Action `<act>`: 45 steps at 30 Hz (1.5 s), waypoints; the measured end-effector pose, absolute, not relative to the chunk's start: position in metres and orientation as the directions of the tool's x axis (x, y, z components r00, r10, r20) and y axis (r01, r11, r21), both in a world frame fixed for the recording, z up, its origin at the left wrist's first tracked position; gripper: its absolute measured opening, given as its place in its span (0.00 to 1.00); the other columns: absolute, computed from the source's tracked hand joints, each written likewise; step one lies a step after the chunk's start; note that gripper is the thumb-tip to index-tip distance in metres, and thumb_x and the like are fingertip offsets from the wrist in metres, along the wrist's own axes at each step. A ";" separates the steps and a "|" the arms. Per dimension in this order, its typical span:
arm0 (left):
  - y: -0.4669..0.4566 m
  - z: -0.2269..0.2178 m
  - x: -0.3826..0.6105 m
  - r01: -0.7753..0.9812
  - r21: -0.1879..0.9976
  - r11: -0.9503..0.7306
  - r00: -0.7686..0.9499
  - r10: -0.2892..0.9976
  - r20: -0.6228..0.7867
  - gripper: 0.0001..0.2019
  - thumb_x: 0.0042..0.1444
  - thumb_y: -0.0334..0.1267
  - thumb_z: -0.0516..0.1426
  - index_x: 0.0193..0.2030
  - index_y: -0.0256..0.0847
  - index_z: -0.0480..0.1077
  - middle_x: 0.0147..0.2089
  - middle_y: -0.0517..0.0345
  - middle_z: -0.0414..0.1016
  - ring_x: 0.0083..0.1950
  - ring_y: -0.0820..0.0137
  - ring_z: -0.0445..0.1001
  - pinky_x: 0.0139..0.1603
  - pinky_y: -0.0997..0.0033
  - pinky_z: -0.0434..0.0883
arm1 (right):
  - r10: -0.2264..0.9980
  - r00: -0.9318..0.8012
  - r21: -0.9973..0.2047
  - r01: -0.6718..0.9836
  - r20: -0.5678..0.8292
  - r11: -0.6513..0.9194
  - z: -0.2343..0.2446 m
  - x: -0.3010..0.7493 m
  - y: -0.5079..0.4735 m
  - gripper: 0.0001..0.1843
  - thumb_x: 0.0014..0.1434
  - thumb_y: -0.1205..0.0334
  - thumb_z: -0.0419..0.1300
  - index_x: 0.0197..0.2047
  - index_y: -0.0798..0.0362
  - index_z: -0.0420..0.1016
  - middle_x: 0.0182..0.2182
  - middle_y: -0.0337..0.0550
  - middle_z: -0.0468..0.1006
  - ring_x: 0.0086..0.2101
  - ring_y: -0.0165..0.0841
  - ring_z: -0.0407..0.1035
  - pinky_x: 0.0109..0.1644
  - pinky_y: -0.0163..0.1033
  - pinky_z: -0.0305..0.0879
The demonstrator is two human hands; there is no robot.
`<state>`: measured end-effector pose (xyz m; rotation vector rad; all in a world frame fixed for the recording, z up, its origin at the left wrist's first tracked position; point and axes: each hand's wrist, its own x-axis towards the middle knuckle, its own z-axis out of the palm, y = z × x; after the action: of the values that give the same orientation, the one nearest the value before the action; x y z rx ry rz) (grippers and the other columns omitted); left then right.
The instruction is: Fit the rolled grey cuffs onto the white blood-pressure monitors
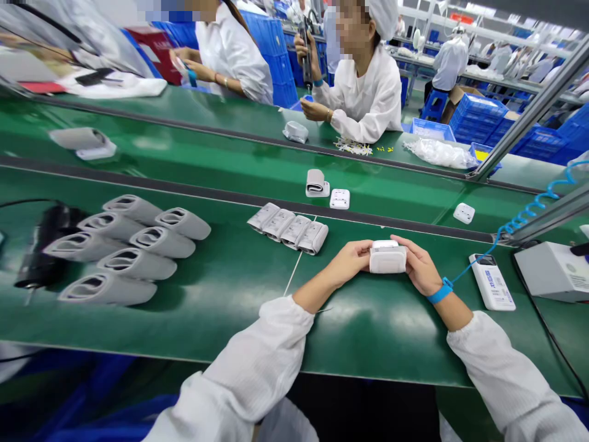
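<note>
Head view. Left hand (pixel 347 261) and right hand (pixel 421 265) are both closed around a white cuffed unit (pixel 388 259), fingers curled over its two ends and meeting neither each other nor the counter in any clear way. The unit is held over the near part of the green counter (pixel 368 334); whether it touches the surface cannot be told. Work observed: a pale fabric band wrapped around a white body, gripped from both sides.

Right wrist: blue wrist strap (pixel 440 291), with a blue coiled cord (pixel 522 221) running off toward the upper right. Just right of the right hand lies a white labelled box (pixel 492 282) with a dark window and blue characters, too small to read. Beyond it, a grey machine (pixel 552 270).

Left of the left hand: a row of four folded cuffs (pixel 289 228), and farther left, a group of rolled grey cuffs (pixel 133 245) beside a dark, indistinct object (pixel 46 245).

Across the counter: a co-worker (pixel 363 86) holds a black power screwdriver (pixel 306 52) upright. No brand is legible on any item.
</note>
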<state>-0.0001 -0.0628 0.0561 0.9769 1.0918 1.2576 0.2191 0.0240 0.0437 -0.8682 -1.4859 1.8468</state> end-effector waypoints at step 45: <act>-0.058 0.036 0.001 0.023 0.994 -0.108 0.039 0.993 0.107 0.10 0.55 0.33 0.67 0.44 0.38 0.86 0.42 0.54 0.87 0.44 0.61 0.82 0.50 0.64 0.76 | 0.646 -0.751 -0.988 0.154 -0.135 -0.028 0.054 0.234 0.049 0.30 0.50 0.52 0.85 0.54 0.49 0.85 0.47 0.46 0.90 0.44 0.43 0.84 0.53 0.48 0.81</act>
<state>0.0008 -0.0581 0.0358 1.3250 1.1469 1.2478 0.2338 0.0492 0.0540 -0.8380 -1.8878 1.8333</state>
